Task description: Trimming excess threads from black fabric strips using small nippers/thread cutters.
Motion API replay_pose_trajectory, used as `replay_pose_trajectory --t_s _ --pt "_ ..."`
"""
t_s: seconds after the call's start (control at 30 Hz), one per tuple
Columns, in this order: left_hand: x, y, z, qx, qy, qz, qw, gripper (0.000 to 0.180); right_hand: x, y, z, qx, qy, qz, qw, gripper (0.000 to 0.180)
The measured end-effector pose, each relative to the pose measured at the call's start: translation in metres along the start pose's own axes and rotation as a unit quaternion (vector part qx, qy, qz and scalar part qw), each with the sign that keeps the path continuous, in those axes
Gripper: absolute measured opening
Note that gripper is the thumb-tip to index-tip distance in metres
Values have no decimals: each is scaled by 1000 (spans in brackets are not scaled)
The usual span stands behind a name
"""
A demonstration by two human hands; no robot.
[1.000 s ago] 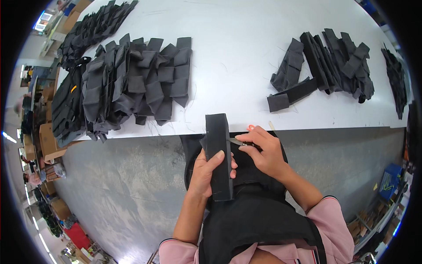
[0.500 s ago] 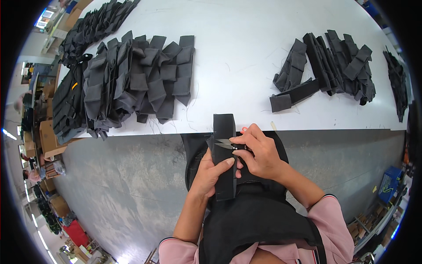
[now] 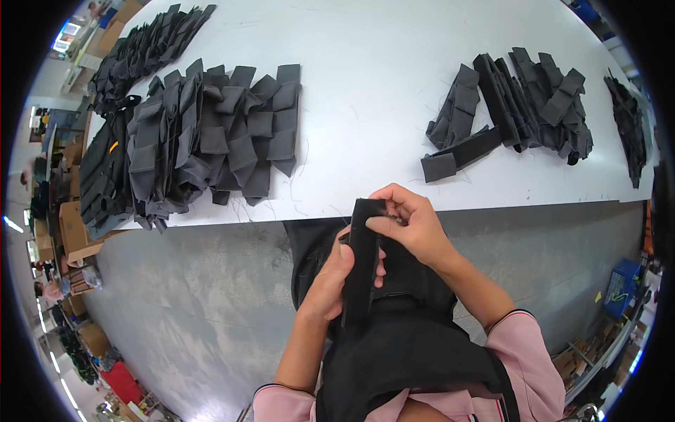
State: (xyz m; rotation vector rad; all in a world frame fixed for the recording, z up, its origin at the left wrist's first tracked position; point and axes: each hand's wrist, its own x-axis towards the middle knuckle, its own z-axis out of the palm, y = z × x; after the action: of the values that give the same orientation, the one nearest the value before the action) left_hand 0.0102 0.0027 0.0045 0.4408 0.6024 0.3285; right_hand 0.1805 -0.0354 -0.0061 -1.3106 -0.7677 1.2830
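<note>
A long black fabric strip point(image 3: 362, 257) is held upright in front of my body, just at the table's near edge. My left hand point(image 3: 329, 278) is closed round its middle, with the thumb along the left side and fingertips showing past the right edge. At the upper end, my right hand point(image 3: 415, 228) pinches the strip's right edge between thumb and fingers. Something small and dark shows among the right fingers; the thread snips seen earlier are mostly hidden there, so I cannot make out their blades.
On the white table point(image 3: 358, 91), a large heap of folded dark fabric strips point(image 3: 211, 133) lies left and a smaller pile point(image 3: 527, 105) right. Another dark bundle point(image 3: 628, 130) rests at the far right edge. A blue crate point(image 3: 622, 292) stands on the floor at right.
The snips' blades have gone from over the strip into my right hand, which has moved up to pinch the top. The strip has turned and tilted, its top leaning right.
</note>
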Motion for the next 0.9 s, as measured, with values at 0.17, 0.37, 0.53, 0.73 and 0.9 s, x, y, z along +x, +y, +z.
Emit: replay_pose_trajectory --t_s 0.17,0.37,0.53,0.73,0.9 --pt "9 -3 -12 56 17 22 998 59 -3 -2 -9 -68 96 -1 993 29" --pt "10 2 -12 151 62 16 986 44 13 -24 -16 -302 -46 -183 935 20" --pt "16 2 -8 478 143 224 837 38 16 -1 -15 -112 -20 -59 992 8" --pt "17 0 -2 620 197 256 715 39 2 3 -19 396 36 97 913 7" --pt "18 2 -1 590 217 252 735 39 -24 6 -14 -144 220 -93 960 26"
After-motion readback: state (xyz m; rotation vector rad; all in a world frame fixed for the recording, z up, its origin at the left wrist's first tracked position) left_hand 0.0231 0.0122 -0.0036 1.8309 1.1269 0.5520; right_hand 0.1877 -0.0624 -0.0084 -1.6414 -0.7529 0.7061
